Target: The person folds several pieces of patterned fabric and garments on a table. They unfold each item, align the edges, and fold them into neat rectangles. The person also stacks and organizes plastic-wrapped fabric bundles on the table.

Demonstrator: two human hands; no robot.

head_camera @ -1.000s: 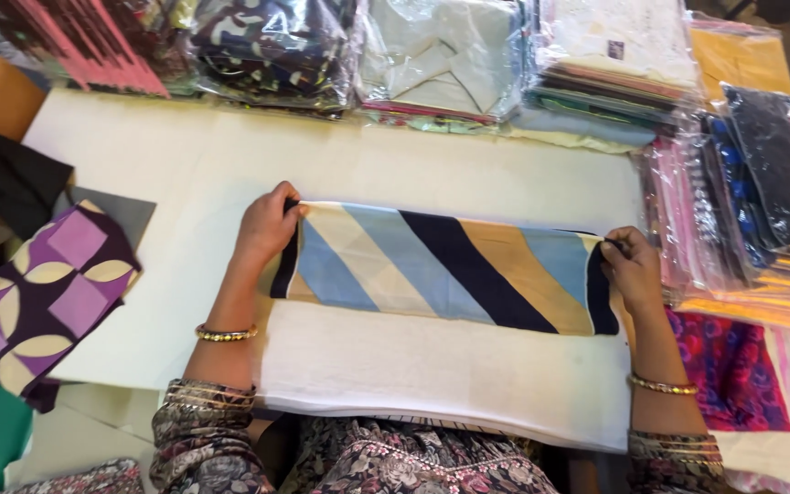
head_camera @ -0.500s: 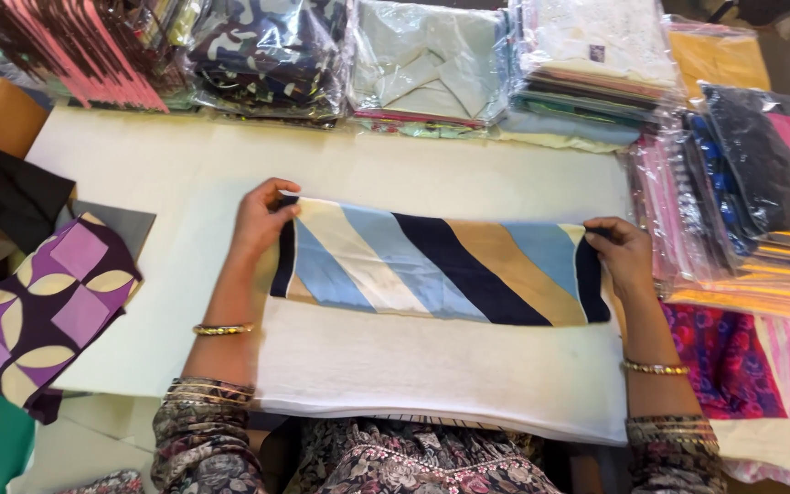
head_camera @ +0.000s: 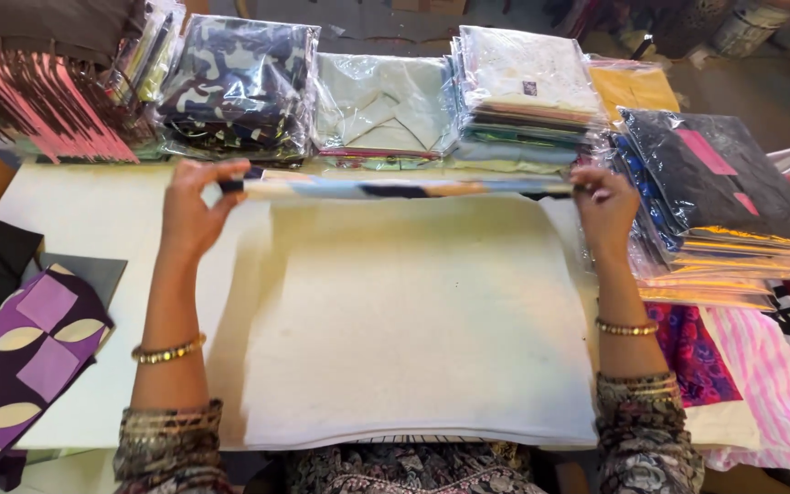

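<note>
So closest to the person there's a big pale sheet of cloth (head_camera: 413, 320) lying flat on the table (head_camera: 84, 220), and it's sitting right between the two forearms, probably as a clean work surface. Just past it, both hands are holding up a folded striped fabric (head_camera: 395, 188) by its ends, so it's stretching straight across from hand to hand, seen nearly edge-on. The left hand (head_camera: 192, 212) is pinching the left end between thumb and fingers, and the right hand (head_camera: 603, 203) is gripping the right end the same way, which looks like it's keeping the fold taut and even. Off to the outside of the left hand a purple patterned cloth (head_camera: 20, 357) is lying near the table edge. Beyond both hands, stacks of bagged clothes (head_camera: 386, 114) are lining the far side, with more bagged stacks (head_camera: 724, 210) piling up just outside the right hand.
</note>
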